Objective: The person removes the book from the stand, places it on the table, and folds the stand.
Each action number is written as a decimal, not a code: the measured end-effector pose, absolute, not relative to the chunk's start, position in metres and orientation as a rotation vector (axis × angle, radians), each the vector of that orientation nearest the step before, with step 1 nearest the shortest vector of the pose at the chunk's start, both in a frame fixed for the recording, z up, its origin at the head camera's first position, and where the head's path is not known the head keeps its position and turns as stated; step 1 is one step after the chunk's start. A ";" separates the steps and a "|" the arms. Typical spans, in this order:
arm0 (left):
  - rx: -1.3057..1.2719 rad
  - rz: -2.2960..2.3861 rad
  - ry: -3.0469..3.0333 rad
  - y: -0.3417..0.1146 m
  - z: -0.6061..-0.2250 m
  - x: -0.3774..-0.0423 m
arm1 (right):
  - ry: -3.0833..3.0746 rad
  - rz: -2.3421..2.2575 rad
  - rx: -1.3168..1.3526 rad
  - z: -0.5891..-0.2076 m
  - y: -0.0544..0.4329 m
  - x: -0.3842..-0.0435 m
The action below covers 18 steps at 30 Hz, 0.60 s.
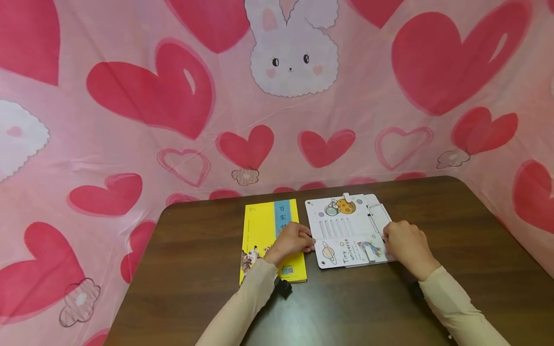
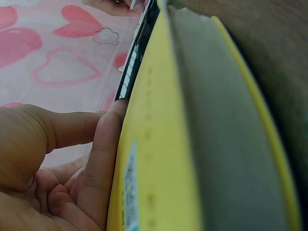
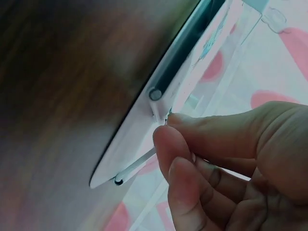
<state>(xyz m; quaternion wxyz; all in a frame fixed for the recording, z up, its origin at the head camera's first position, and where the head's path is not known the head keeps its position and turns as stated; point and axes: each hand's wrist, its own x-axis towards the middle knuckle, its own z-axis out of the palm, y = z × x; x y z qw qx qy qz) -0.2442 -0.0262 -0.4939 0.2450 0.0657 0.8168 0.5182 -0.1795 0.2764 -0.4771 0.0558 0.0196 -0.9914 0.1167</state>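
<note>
A white clipboard (image 1: 339,246) printed with planets and the words "Tiny universe" lies on the table, its metal wire clip (image 1: 369,216) along the right side. My left hand (image 1: 292,242) reaches across a yellow book (image 1: 255,230), thumb and index finger pinching the clipboard's left edge; the left wrist view shows its fingers against the book's cover (image 2: 144,144). At the clipboard's right side, my right hand (image 1: 407,246) pinches part of the metal clip between thumb and index finger, close up in the right wrist view, where the clipboard's white board (image 3: 127,144) stands beside the fingertips (image 3: 168,139).
Both things lie on a dark brown wooden table (image 1: 195,288). A pink cloth (image 1: 285,115) with hearts and rabbits hangs behind the table's far edge. Small white tabs (image 1: 347,197) sit on the clipboard's edges. A black strap piece (image 1: 283,287) shows at the left wrist.
</note>
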 end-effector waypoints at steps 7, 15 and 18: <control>0.166 1.440 2.226 -0.026 -0.495 -0.243 | -3.016 0.392 0.065 -0.478 0.280 -0.182; 0.293 1.365 2.314 -0.017 -0.496 -0.235 | -3.100 0.489 -0.022 -0.483 0.293 -0.167; 0.326 1.318 2.387 -0.016 -0.495 -0.232 | -3.093 0.513 -0.027 -0.483 0.296 -0.162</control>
